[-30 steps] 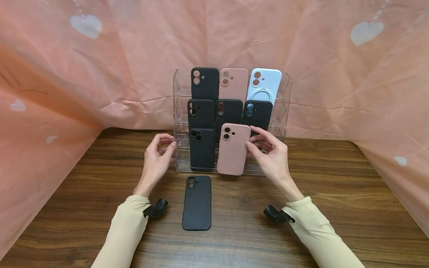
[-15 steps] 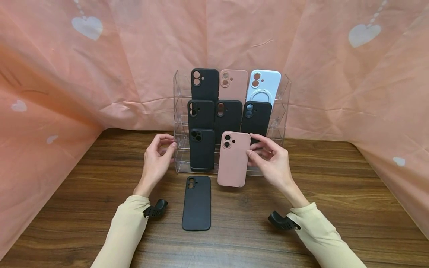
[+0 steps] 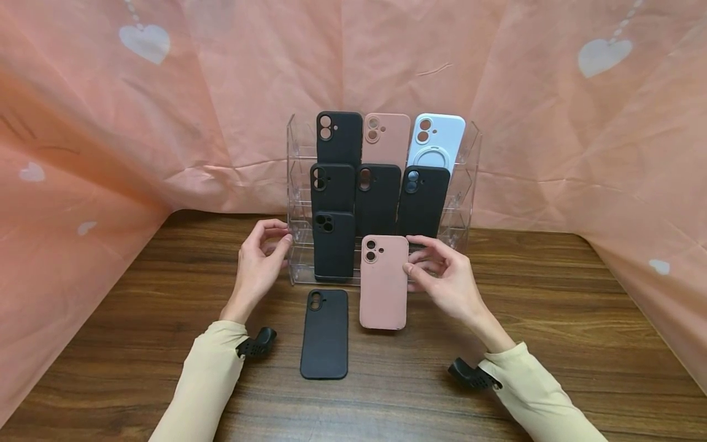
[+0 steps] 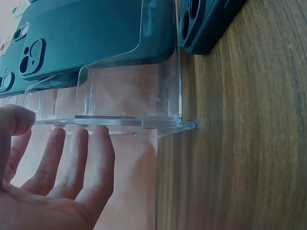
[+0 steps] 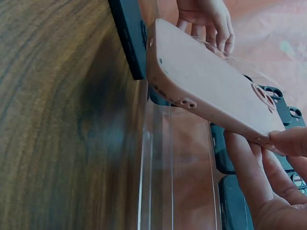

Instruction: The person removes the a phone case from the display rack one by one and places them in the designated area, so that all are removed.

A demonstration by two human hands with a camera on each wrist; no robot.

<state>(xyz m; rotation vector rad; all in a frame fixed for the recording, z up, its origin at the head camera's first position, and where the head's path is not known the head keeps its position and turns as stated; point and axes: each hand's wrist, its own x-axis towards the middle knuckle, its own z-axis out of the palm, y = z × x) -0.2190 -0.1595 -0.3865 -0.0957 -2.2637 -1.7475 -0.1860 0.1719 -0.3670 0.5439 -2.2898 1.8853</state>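
Right hand (image 3: pixel 444 273): grip clamped on pink phone case (image 3: pixel 383 285), thumb on front near right edge, fingers behind. Held case tilts in front of clear rack (image 3: pixel 301 274), to right of 1 black case (image 3: pixel 324 344) lying flat on bench (image 3: pixel 110 344). Left hand (image 3: pixel 259 258): grip parted, fingers slightly bent, tips touching rack's left side panel (image 3: pixel 292 184). Rack bears 7 other cases (image 3: pixel 377 199) in 3 rows: 5 black, 1 pink, 1 pale.

A rack (image 3: pixel 301 274) stands on a table (image 3: pixel 149 344), a curtain (image 3: pixel 243 86) behind. In it: three back phone cases (image 3: pixel 386 140), three middle cases (image 3: pixel 378 199), one front-left case (image 3: pixel 334 252). Before it, a loose case (image 3: pixel 324 337) lies left of a held case (image 3: pixel 383 288) in the right hand (image 3: pixel 452 276). The left hand (image 3: pixel 258 261) is at the rack's left.
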